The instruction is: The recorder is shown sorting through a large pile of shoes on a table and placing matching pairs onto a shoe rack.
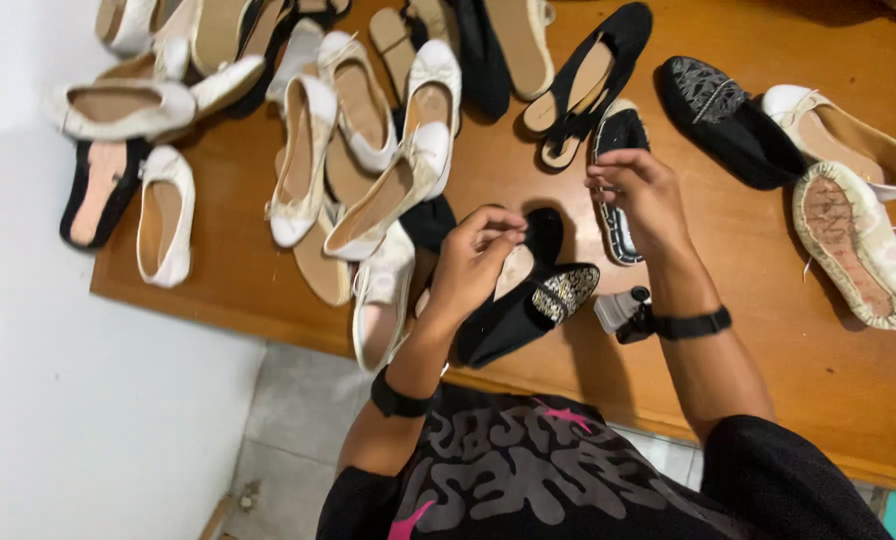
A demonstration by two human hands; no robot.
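Left hand [471,262] fingers pinch a black flat [513,305], half hidden; right hand [643,195] fingers curl, contact with the patterned shoe [618,135] unclear, on the bench [748,270].

We see a black flat shoe [513,315] with a patterned black-and-white toe cap, lying on its side near the front edge of the counter [768,390], toe pointing right, its tan insole partly showing behind our left fingers [488,235].
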